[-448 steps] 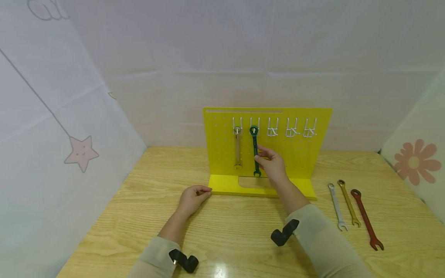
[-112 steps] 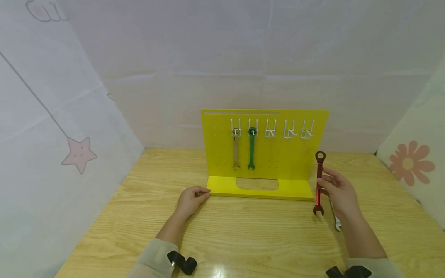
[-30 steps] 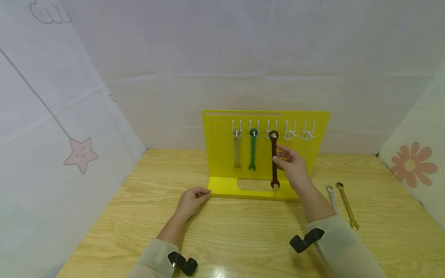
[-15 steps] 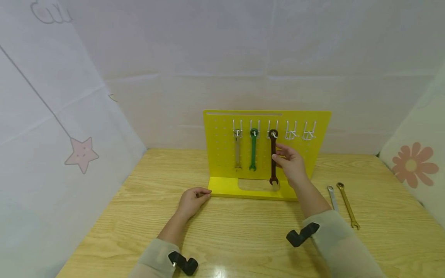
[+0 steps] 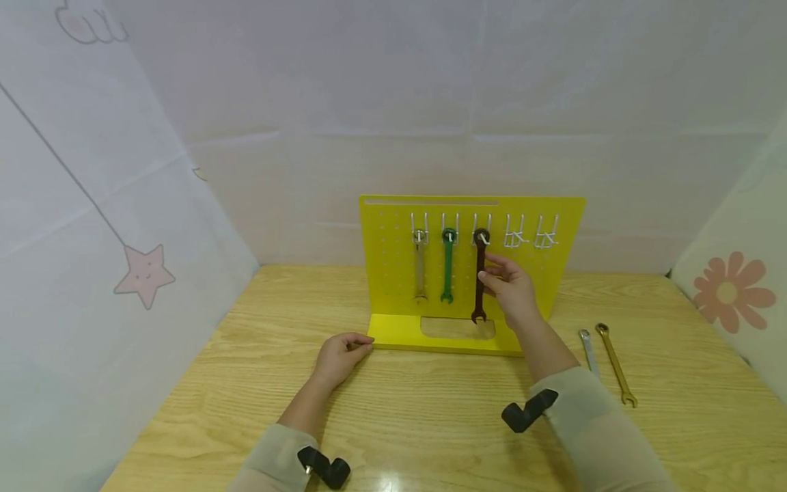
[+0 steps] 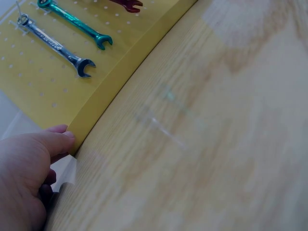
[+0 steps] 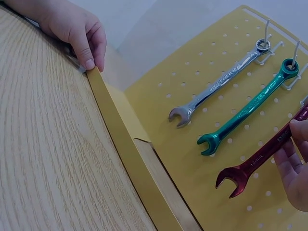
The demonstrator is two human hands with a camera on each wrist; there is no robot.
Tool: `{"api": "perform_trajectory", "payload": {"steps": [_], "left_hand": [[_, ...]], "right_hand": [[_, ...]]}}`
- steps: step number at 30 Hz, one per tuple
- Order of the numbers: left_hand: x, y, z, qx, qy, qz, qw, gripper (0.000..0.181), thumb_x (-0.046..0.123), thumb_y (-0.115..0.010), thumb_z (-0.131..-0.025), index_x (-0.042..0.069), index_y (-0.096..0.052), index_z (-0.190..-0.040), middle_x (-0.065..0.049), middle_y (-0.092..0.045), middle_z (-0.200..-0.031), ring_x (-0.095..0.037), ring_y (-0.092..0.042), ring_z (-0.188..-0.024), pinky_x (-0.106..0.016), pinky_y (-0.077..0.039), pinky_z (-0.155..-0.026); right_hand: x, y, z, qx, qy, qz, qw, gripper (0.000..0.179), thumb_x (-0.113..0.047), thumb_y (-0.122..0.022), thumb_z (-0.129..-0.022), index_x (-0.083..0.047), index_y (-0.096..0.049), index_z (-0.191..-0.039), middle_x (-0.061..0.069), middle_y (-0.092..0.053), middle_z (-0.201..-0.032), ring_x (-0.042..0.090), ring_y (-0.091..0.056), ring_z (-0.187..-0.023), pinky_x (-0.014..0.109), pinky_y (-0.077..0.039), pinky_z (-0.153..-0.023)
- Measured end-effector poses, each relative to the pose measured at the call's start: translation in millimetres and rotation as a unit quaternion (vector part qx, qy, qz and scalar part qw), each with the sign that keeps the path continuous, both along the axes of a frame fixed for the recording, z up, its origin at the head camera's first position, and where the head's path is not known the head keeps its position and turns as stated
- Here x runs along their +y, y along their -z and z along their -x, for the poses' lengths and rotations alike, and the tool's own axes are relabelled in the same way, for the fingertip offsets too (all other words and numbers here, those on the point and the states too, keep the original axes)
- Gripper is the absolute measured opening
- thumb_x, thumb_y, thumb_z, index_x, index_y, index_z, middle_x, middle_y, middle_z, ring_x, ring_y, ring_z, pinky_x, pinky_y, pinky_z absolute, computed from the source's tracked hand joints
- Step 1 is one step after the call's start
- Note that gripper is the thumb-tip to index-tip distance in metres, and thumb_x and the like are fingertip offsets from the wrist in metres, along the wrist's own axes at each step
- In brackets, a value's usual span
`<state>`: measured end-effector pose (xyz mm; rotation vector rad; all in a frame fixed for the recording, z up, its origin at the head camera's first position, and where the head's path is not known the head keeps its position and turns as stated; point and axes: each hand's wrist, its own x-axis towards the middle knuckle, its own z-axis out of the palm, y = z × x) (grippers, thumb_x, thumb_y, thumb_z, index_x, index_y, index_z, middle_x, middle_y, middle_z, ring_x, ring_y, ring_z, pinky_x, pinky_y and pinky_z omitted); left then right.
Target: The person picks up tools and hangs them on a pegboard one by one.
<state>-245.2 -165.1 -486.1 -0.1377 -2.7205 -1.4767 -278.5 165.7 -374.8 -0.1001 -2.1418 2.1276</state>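
Observation:
My right hand (image 5: 515, 290) pinches the shank of a dark red combination wrench (image 5: 480, 287) between thumb and fingers. The wrench hangs upright, open end down, and the tip of the third white hook shows through its ring. Left of it, a green wrench (image 5: 447, 270) and a silver wrench (image 5: 420, 270) hang on their own hooks. All belong to a yellow pegboard stand (image 5: 384, 280). With thumb and fingertips, my left hand (image 6: 24, 168) holds the front left corner of the stand's base.
Two bare white hooks, one (image 5: 514, 236) beside the red wrench and another hook (image 5: 546, 236) further right, are on the board. On the wooden table (image 5: 393, 410) to the right lie a gold wrench (image 5: 617, 365) and a silver wrench (image 5: 588, 352), partly behind my right sleeve.
The green wrench went onto the second hook earlier. My right hand then lifted the red wrench off the table and brought it left, its ring moving back onto the third hook. My left hand stayed.

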Motion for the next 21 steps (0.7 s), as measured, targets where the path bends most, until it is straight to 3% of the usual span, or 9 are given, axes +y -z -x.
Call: {"api": "perform_trajectory", "payload": {"steps": [15, 21], "left_hand": [[0.1, 0.0, -0.4, 0.001, 0.002, -0.002, 1.0000, 0.013, 0.016, -0.072, -0.089, 0.011, -0.077, -0.100, -0.004, -0.073, -0.102, -0.012, -0.055, -0.078, -0.026, -0.045, -0.071], [-0.1, -1.1, -0.5, -0.003, 0.000, -0.001, 1.0000, 0.013, 0.016, -0.072, -0.089, 0.011, -0.077, -0.100, -0.004, -0.073, -0.102, -0.012, -0.054, -0.078, -0.026, -0.045, -0.071]], "right_hand": [[-4.2, 3.3, 3.1, -0.018, 0.013, 0.021, 0.9995, 0.037, -0.009, -0.062, -0.096, -0.007, -0.056, -0.133, -0.013, -0.057, -0.095, 0.002, -0.058, -0.090, 0.016, -0.052, -0.080], [-3.2, 3.4, 4.7, -0.028, 0.004, 0.024, 0.9993, 0.038, -0.008, -0.059, -0.098, -0.005, -0.053, -0.135, -0.009, -0.056, -0.101, 0.005, -0.055, -0.097, 0.013, -0.050, -0.082]]}}
